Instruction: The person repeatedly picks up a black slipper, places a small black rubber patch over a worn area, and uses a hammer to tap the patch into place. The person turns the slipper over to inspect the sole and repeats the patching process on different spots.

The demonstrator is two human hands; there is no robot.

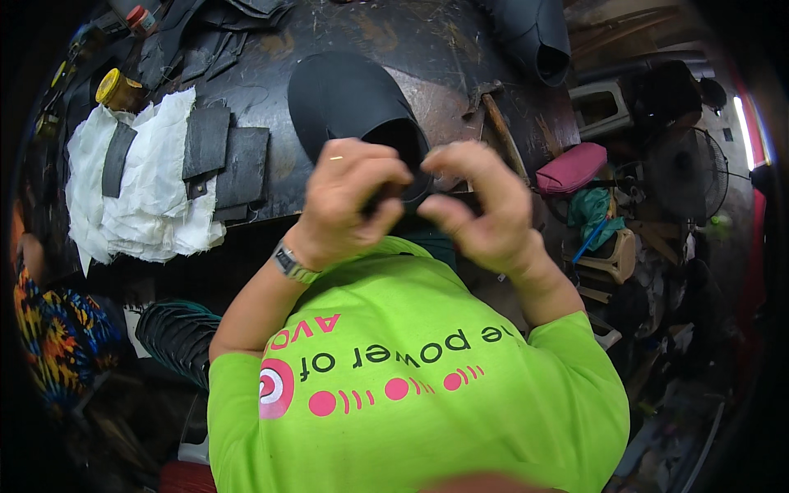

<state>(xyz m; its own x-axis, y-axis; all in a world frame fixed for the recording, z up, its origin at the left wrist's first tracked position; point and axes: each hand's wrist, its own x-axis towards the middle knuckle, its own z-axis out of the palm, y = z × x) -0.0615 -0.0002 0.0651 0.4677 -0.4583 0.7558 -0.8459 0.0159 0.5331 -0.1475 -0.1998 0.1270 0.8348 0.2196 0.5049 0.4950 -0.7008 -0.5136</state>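
A: Head view: what are the hands doing?
B: Both are raised over the near edge of the dark worktop [460, 57]. The left hand [349, 201] is curled closed, fingers pinching a small black piece [393, 197]. The right hand [481, 205] is bent closed too, thumb and fingers gripping the same piece from the right.
A: Where is that piece?
B: Between the two hands, just in front of a black rubber tube [349, 99] lying on the worktop.
A: Anything else?
B: A white cloth [148, 197] lies to the left with dark rubber patches [222, 156] on it, a yellow tin [115, 89] far left, and a pink pouch [571, 168] to the right.
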